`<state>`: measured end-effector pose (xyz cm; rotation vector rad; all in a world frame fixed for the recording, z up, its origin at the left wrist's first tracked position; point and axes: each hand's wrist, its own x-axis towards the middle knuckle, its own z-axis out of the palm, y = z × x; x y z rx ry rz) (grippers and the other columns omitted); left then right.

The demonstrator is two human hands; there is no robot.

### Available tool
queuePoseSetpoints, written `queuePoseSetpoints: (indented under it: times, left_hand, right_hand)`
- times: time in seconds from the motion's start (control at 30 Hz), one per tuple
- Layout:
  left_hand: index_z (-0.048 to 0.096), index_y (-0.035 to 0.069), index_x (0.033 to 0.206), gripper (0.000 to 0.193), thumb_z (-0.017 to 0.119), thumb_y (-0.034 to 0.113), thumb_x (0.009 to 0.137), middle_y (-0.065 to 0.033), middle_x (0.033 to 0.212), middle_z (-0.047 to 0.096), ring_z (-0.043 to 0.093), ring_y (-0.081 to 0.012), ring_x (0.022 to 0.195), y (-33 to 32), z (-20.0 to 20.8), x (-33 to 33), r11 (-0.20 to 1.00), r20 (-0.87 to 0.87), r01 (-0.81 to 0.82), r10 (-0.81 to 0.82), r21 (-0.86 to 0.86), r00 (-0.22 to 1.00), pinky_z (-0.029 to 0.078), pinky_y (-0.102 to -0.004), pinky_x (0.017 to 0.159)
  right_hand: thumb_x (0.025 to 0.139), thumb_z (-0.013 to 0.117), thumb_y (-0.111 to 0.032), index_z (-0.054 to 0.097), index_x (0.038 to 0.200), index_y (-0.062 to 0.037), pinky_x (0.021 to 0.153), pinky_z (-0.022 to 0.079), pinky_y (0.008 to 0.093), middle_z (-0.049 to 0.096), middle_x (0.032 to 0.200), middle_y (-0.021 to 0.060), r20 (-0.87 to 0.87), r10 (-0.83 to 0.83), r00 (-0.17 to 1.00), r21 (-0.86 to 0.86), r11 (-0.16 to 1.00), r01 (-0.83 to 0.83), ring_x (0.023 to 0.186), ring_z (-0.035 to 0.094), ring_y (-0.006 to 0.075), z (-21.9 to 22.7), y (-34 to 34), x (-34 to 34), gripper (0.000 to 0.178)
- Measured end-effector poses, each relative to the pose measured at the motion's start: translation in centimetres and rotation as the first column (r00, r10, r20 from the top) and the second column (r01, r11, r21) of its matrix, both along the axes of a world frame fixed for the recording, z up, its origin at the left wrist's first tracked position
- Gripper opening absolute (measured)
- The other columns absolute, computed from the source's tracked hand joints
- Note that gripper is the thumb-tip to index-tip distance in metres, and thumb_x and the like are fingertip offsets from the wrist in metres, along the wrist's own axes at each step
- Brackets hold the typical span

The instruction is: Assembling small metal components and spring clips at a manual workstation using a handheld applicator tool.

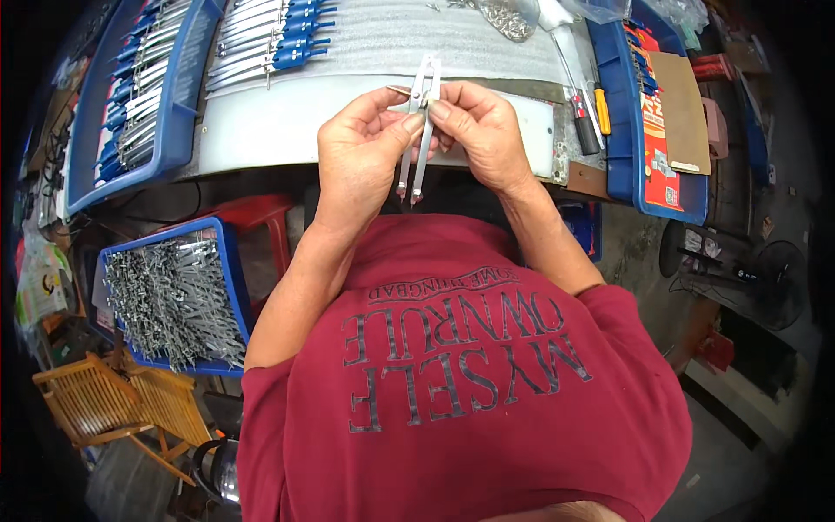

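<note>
Head view: nearest the camera, a maroon shirt with dark lettering is seen from above. To its left, a blue tray is heaped with small silvery metal parts, and a red stool is partly covered by it.

Beyond the shirt, a silvery two-legged metal tool is held between both hands, at the near edge of the table. The tool is gripped on its left side by the fingers of the left hand, and on its right side by those of the right hand. Thumbs and index fingers are closed on it, parted by little more than its thickness; the remaining fingers are curled and partly hidden. The hands are held close together, with forearms angled inward from either side. The tool's joined end is pointed away from the body, its slightly spread legs toward the shirt.

Farther off, a second blue tray is filled with blue-and-silver tools at left, and more are laid in a row on the table. At right, a yellow-handled screwdriver is set beside a third blue tray. Small metal pieces are piled near the far edge.
</note>
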<state>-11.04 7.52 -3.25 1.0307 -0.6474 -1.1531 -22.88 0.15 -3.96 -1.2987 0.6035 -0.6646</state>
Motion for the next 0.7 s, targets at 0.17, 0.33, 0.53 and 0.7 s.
queuePoseSetpoints:
  times: [0.17,0.33,0.53,0.7]
  left_hand:
    - [0.046,-0.007,0.099,0.024,0.052,0.0,0.077,-0.0118,0.074,0.057,0.057,-0.0156,0.063,0.2,0.3,-0.1,0.999,-0.002,0.023,-0.023,0.032,1.0,0.048,-0.0238,0.058]
    - [0.046,-0.007,0.099,0.024,0.052,0.0,0.077,-0.0117,0.075,0.057,0.057,-0.0157,0.063,0.2,0.3,-0.3,0.999,-0.017,0.03,-0.03,0.023,0.999,0.048,-0.024,0.058]
    - [0.046,-0.007,0.1,0.025,0.051,-0.002,0.077,-0.0115,0.076,0.057,0.057,-0.0149,0.064,0.4,0.2,-0.6,0.998,-0.045,0.058,-0.059,-0.01,0.997,0.048,-0.0235,0.058]
    - [0.045,-0.008,0.101,0.024,0.049,-0.003,0.078,-0.0111,0.076,0.057,0.058,-0.0142,0.065,0.4,0.2,-0.8,0.998,-0.066,0.061,-0.063,-0.021,0.996,0.049,-0.0226,0.057]
  right_hand:
    - [0.082,0.051,-0.016,0.053,0.08,0.0005,0.044,0.034,0.0145,0.055,0.065,0.0023,0.016,-0.004,1.0,-0.005,1.0,0.004,0.053,0.051,0.0054,-0.3,0.2,-0.1,0.017]
    - [0.079,0.054,-0.013,0.053,0.082,0.0,0.047,0.038,0.0163,0.055,0.067,0.0024,0.052,-0.017,0.999,0.039,0.999,0.015,0.054,0.05,0.0062,0.3,0.3,0.1,0.014]
    - [0.078,0.054,-0.013,0.052,0.076,-0.0008,0.045,0.037,0.0161,0.053,0.063,0.0009,0.025,-0.086,0.996,0.056,0.995,0.084,0.052,0.047,0.0051,0.7,0.7,0.1,0.012]
    - [0.078,0.051,-0.018,0.052,0.073,-0.0017,0.044,0.035,0.0153,0.05,0.058,-0.0005,0.026,-0.086,0.996,0.118,0.99,0.083,0.048,0.044,0.0038,0.7,0.7,0.0,0.018]
